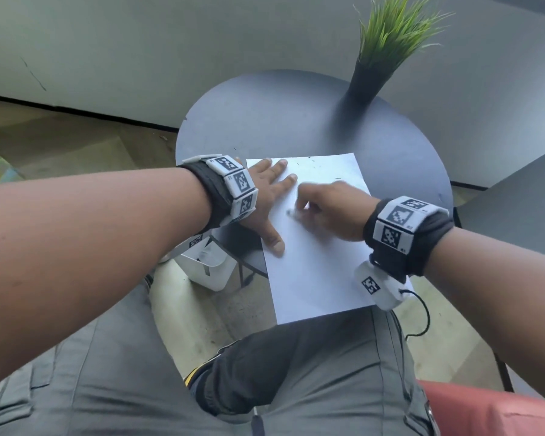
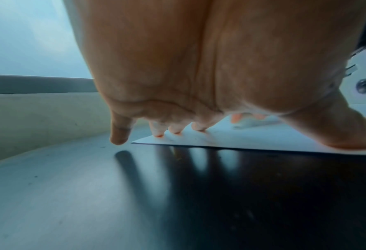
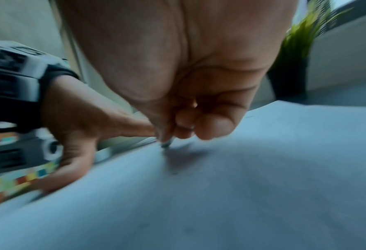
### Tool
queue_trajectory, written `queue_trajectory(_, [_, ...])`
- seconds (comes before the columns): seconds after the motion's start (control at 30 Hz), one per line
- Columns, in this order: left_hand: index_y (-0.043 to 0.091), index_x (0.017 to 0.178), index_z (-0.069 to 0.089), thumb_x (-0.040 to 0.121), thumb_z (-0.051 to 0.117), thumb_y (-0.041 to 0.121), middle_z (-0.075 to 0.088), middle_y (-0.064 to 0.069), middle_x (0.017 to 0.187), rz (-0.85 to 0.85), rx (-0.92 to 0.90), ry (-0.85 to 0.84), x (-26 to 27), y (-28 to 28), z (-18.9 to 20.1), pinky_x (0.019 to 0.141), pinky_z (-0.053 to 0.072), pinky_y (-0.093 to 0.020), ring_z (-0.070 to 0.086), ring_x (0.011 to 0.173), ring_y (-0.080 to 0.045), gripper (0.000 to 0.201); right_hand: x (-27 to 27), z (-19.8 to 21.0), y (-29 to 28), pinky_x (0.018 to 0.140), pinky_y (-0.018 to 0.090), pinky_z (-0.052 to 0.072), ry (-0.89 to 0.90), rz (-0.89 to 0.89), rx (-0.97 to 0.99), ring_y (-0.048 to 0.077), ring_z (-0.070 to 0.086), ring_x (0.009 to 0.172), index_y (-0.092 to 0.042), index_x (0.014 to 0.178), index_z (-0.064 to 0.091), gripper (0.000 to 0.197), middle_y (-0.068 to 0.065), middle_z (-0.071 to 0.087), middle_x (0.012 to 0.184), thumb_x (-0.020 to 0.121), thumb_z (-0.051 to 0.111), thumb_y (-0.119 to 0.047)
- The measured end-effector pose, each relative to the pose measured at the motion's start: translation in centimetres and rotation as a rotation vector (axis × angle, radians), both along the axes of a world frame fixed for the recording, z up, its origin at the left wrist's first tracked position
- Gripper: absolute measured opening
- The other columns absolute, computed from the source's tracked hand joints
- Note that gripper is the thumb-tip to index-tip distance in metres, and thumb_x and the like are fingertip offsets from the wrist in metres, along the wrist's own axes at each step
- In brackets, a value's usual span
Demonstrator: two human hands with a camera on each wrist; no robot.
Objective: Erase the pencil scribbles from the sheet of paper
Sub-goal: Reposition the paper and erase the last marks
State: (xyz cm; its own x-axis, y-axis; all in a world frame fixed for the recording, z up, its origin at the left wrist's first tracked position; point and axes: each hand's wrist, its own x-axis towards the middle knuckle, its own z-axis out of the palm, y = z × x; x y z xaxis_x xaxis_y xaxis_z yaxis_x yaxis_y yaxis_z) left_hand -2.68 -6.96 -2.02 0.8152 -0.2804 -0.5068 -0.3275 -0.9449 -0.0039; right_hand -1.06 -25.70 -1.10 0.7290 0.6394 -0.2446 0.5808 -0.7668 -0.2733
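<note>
Your left hand [image 1: 266,199] lies flat on the left edge of the sheet [image 1: 315,259], fingers [image 2: 175,130] straight and spread; from the left wrist view three fingertips press just inside the far left corner, the little finger stands off the sheet over the bare table [image 1: 296,121], and the thumb [image 1: 272,240] holds the edge nearer you. There is one sheet, long axis running away from you and tilted a little left at the far end; its near short edge overhangs the round table's rim above your lap. Right of the left hand, your right hand [image 1: 331,209] is curled tight, thumb and fingers pinching one small pale eraser [image 3: 167,143] whose tip touches the paper near the sheet's middle; the eraser is blurred, so its shape is unclear. A few dark specks [image 1: 315,166] dot the far end of the sheet. Bare paper lies open toward you, and bare table beyond the far edge. Far right, one plant [image 1: 387,45] in a dark vase stands well apart from the sheet
</note>
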Motion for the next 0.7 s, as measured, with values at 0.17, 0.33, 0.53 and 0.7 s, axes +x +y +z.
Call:
queue_trajectory(0.17, [0.026,0.156,-0.017,0.052,0.065,0.09,-0.022,-0.004,0.164,-0.004,0.01,0.006,0.5,0.2,0.0,0.117,0.006,-0.061,-0.014,0.152,-0.028,0.147,-2.1,0.1,-0.9,0.066,0.029,0.047,0.1,0.158,-0.006,0.02,0.056,0.072,-0.022,0.093,0.056,0.022,-0.004,0.06,0.074,0.096,0.05,-0.043])
queue_trajectory(0.33, [0.033,0.155,-0.018,0.052,0.065,0.089,-0.022,-0.005,0.163,-0.01,0.027,0.018,0.8,0.0,0.2,0.116,0.008,-0.061,-0.013,0.151,-0.03,0.143,1.8,-0.3,-4.8,0.066,0.029,0.044,0.052,-0.283,0.036,0.02,0.058,0.076,-0.027,0.096,0.056,0.025,-0.005,0.061,0.083,0.091,0.054,-0.052])
queue_trajectory(0.53, [0.042,0.155,0.007,0.054,0.075,0.08,-0.001,-0.005,0.165,-0.009,0.02,0.036,1.2,-0.1,1.7,0.115,0.019,-0.056,0.005,0.151,-0.03,0.127,1.1,-0.7,-5.8,0.062,0.031,0.046,0.083,-0.304,0.03,0.018,0.057,0.071,-0.026,0.092,0.05,0.024,-0.004,0.061,0.079,0.094,0.051,-0.05])
queue_trajectory(0.7, [0.026,0.145,0.032,0.058,0.067,0.085,0.023,-0.003,0.159,-0.03,-0.079,-0.093,0.9,-2.4,1.3,0.111,0.028,-0.051,0.022,0.145,-0.026,0.111,-0.1,-0.5,-4.3,0.062,0.032,0.051,0.182,-0.238,0.052,0.018,0.061,0.068,-0.027,0.091,0.051,0.025,-0.004,0.064,0.08,0.092,0.054,-0.052])
